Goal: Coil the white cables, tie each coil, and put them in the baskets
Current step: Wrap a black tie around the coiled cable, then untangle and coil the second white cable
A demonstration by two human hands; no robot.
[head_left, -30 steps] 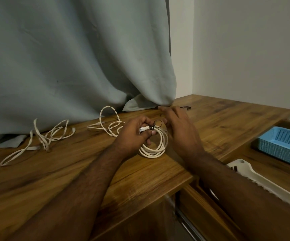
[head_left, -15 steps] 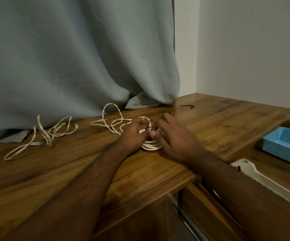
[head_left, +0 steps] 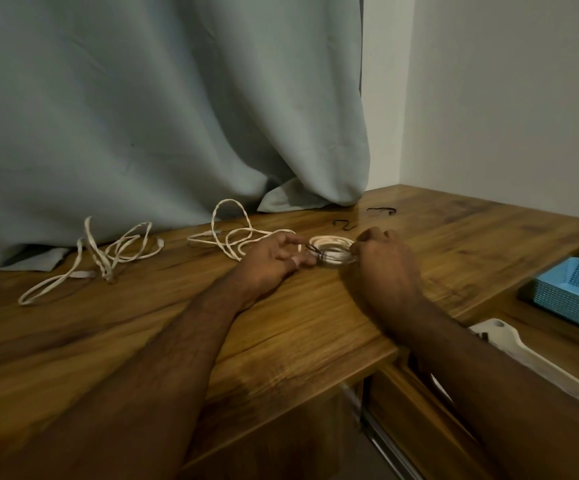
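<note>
I have the coiled cable (head_left: 333,250) lying flat on the wooden table (head_left: 316,334) at the middle of the frame, with a dark tie (head_left: 317,253) wrapped across its left side. My left hand (head_left: 270,263) rests just left of it, fingers loosely spread, the fingertips (head_left: 303,260) touching the coil at the tie. My right hand (head_left: 383,263) sits at the coil's right edge with fingers curled under; whether they pinch the loops I cannot tell from this angle.

I judge the tie as barely set. If I lift now from 1 side, the loops could spring apart and the tie slide off. 2 loose white cables wait to the left: 1 (head_left: 243,233) just behind my left hand, 1 (head_left: 108,254) at the middle left of the frame. Dragging the coil could snag the nearer one. The blue basket (head_left: 574,292) sits at the right edge, on a lower level, so a careless toss might miss it. 2 spare ties (head_left: 381,210) lie above the coil.
</note>
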